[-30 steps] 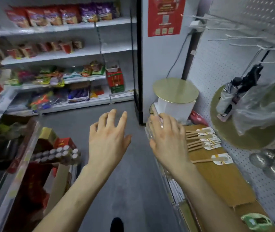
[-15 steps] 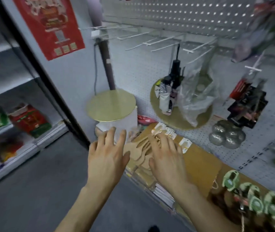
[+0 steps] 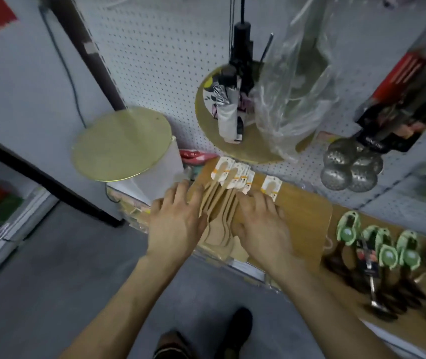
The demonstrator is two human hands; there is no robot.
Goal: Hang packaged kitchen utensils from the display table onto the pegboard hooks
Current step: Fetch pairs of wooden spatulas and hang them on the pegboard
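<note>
We rest our left hand (image 3: 178, 224) and right hand (image 3: 261, 224), both spread flat and grasping nothing, either side of the wooden spoons (image 3: 219, 203) between them on the counter (image 3: 307, 216), probably to bunch them.

Wooden spatulas (image 3: 219, 203) lie fanned on display table (image 3: 307, 216), between left hand (image 3: 178, 221) at 9 o'clock & right hand (image 3: 261, 224) at 3. Pegboard (image 3: 160, 60) behind, at 12; carded utensils (image 3: 388, 257) farther along at 3.

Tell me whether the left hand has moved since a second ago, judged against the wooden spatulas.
Yes. The left hand came rightward and forward from over the aisle floor onto the wooden spatulas on the display table.
</note>
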